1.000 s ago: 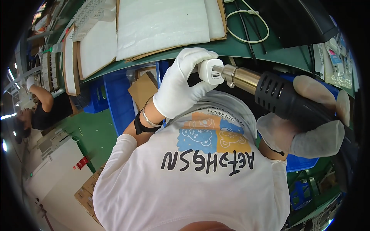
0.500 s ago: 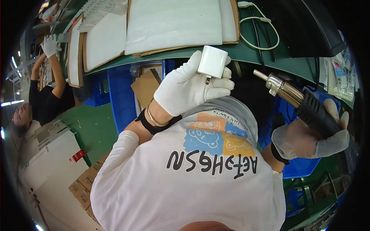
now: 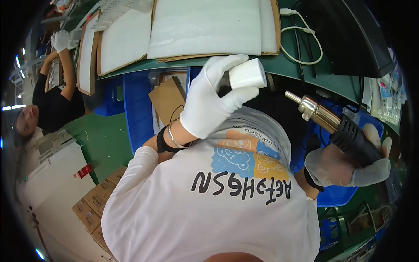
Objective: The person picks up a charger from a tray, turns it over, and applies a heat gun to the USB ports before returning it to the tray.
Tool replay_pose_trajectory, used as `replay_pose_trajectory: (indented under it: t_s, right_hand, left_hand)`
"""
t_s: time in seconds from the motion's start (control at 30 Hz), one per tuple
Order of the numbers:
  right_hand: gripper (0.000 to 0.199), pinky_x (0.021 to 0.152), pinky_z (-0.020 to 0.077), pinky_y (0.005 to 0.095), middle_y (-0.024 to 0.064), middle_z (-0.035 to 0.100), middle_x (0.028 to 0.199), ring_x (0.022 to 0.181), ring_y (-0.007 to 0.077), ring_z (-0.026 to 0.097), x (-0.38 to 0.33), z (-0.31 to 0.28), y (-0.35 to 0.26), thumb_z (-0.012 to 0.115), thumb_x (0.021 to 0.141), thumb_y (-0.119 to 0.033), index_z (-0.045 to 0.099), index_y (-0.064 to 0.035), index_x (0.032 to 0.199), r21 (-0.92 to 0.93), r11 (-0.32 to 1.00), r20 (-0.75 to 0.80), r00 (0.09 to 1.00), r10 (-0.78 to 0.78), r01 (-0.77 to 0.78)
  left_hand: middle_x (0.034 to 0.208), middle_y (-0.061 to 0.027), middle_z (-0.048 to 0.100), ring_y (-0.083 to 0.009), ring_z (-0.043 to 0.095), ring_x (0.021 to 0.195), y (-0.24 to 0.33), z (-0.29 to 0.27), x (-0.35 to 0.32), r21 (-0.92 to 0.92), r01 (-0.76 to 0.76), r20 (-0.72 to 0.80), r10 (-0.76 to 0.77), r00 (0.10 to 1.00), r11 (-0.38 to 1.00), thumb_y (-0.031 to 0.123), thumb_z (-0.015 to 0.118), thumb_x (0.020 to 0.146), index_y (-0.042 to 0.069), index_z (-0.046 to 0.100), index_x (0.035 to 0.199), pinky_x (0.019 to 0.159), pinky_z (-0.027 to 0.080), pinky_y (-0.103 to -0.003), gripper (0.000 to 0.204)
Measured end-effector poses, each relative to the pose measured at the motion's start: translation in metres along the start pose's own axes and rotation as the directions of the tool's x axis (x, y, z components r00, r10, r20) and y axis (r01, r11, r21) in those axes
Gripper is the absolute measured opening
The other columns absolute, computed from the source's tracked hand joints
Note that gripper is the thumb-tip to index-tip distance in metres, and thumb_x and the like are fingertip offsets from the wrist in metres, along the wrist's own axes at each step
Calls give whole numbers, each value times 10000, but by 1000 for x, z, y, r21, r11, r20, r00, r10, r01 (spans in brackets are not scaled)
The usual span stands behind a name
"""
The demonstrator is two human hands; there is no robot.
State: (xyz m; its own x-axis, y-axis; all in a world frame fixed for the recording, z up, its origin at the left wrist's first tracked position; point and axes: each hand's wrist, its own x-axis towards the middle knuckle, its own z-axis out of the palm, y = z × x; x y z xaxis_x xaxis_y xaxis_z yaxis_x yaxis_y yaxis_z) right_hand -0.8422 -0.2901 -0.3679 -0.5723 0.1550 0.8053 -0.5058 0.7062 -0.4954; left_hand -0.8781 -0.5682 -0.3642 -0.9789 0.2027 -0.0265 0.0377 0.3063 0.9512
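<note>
My left hand (image 3: 213, 94), in a white glove, is closed on a white wall charger (image 3: 247, 75). Fingers grip it along two sides, and one end face of the block points to the right. Its metal prongs are hidden from this angle. In a thin, translucent glove, my right hand (image 3: 345, 163) wraps round the black handle of a hot air gun (image 3: 334, 124). The gun's narrow metal nozzle points up and left, toward the charger but apart from it.
Foam-lined cardboard trays (image 3: 205, 30) lie on the green table (image 3: 321, 76). Beside them are a white cable (image 3: 320, 43) and a black box-shaped device (image 3: 360, 39). Blue bins (image 3: 135, 105) stand below the table edge. A co-worker in white gloves (image 3: 60, 40) is at the far left.
My left hand has turned the charger, so its prongs no longer show and an end face points right. The hot air gun has shifted only slightly left and down in view.
</note>
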Motion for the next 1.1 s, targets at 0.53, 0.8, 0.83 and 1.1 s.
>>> replay_pose_trajectory:
  t_s: [0.53,0.8,0.83,1.1]
  right_hand:
    - [585,775,514,293,193,540,1079,870,225,559,14,17,-25,603,903,-77,281,-76,1392,-206,974,42,995,-86,93]
    - [781,766,463,320,145,542,1089,805,183,536,11,18,-19,653,895,-222,166,-91,1492,-77,997,-7,1000,18,-19]
    - [742,755,459,308,138,556,1050,796,173,537,12,21,-19,648,897,-236,211,-76,1475,-91,996,-34,999,-28,25]
    - [545,806,486,344,147,547,986,802,207,513,-9,9,-19,342,983,-283,221,-75,1471,372,787,-200,785,586,-493]
  left_hand:
    - [1071,-81,616,-193,611,927,3,-20,1,134,-182,-189,205,960,974,109,851,648,71,555,1204,819,505,-306,632]
    - [984,-61,630,-146,591,842,1,-174,48,641,-97,-305,369,878,761,155,820,709,63,626,1133,763,506,-278,475]
    - [951,-68,635,-149,592,831,-6,-200,61,706,-60,-276,352,894,706,169,811,719,61,631,1128,764,503,-284,460]
    - [952,-98,660,-204,606,838,-35,-261,130,797,7,-148,184,972,604,246,762,753,67,631,1162,804,492,-309,465]
